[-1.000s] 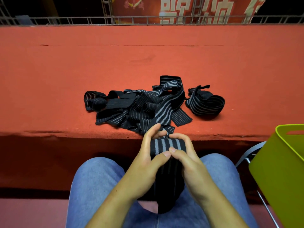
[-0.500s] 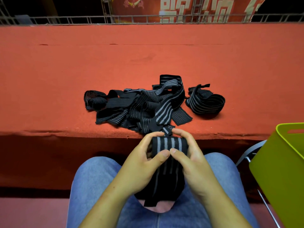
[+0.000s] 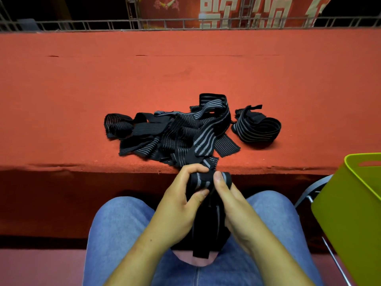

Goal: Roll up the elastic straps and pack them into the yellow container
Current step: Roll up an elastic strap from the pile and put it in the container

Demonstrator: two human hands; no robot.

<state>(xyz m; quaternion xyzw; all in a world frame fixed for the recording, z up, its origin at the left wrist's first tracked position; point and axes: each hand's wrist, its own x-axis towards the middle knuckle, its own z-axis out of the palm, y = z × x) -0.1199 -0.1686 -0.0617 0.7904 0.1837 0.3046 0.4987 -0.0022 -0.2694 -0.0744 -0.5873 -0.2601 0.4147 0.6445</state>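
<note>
Pinching a half-rolled elastic strap [image 3: 203, 181], the left hand [image 3: 177, 207] and right hand [image 3: 235, 209] meet above the lap [image 3: 123, 234]; loose straps [image 3: 179, 133] lie at 12 o'clock, yellow container [image 3: 350, 213] at 3 o'clock.

- The held strap [image 3: 203, 181] is coloured black, striped lengthwise in grey.
- The pile of straps [image 3: 181, 133] is coloured black, lined with thin and broad grey stripes.
- The tabletop [image 3: 82, 89] is covered in plain orange-red.
- The container [image 3: 350, 213] is coloured yellow-green.
- The jeans [image 3: 117, 223] are dyed blue.
- The banner [image 3: 185, 9] is printed red with pale characters.
</note>
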